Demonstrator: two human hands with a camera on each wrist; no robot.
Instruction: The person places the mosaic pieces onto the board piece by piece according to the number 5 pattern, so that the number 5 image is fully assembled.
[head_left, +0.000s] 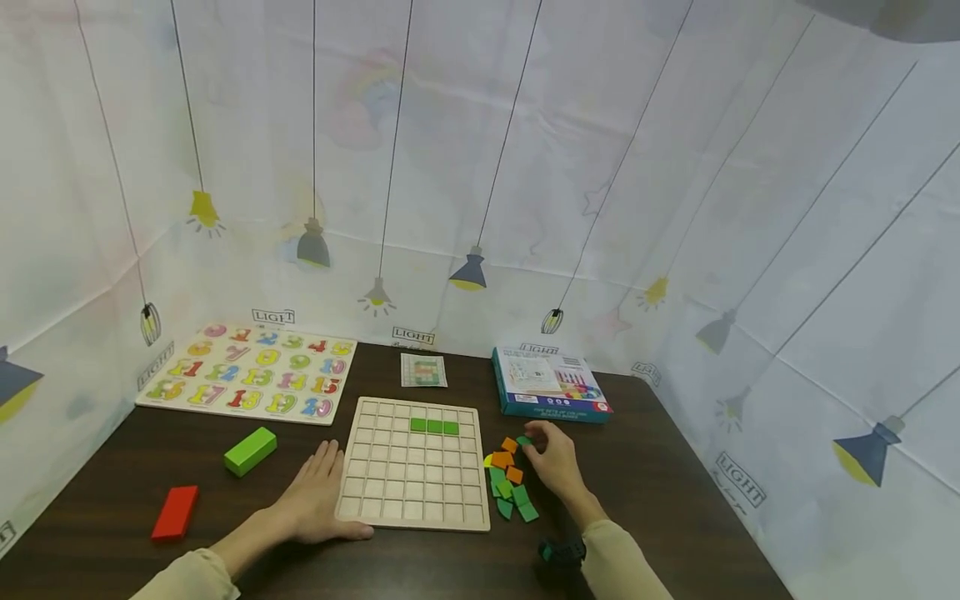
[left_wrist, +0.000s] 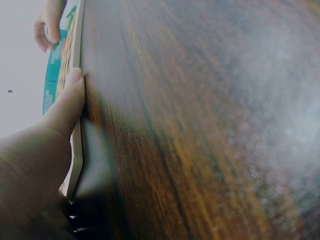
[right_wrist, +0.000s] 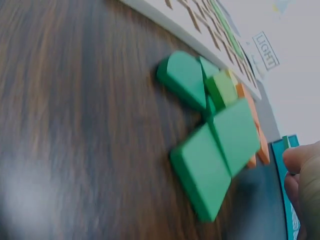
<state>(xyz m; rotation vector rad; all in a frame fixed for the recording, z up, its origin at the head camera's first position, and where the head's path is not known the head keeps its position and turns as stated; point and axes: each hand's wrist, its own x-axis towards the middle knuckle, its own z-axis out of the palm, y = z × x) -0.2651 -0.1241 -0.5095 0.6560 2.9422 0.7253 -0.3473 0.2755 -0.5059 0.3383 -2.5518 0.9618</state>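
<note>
A wooden grid board (head_left: 412, 467) lies on the dark table, with three light green square tiles (head_left: 435, 427) side by side in its upper cells. My left hand (head_left: 315, 497) rests beside the board's left edge with fingers straight, and its thumb (left_wrist: 72, 95) lies along the front edge. To the right of the board, my right hand (head_left: 553, 457) pinches a small green tile (head_left: 523, 441) between thumb and fingers. Just left of that hand is a loose pile of green tiles (right_wrist: 202, 170) and orange tiles (head_left: 498, 459), some with a rounded side.
A pattern card (head_left: 423, 371) lies behind the board, and a blue game box (head_left: 551, 384) sits at the back right. On the left are a number puzzle board (head_left: 251, 372), a green block (head_left: 251, 452) and a red block (head_left: 176, 513). Printed curtains surround the table.
</note>
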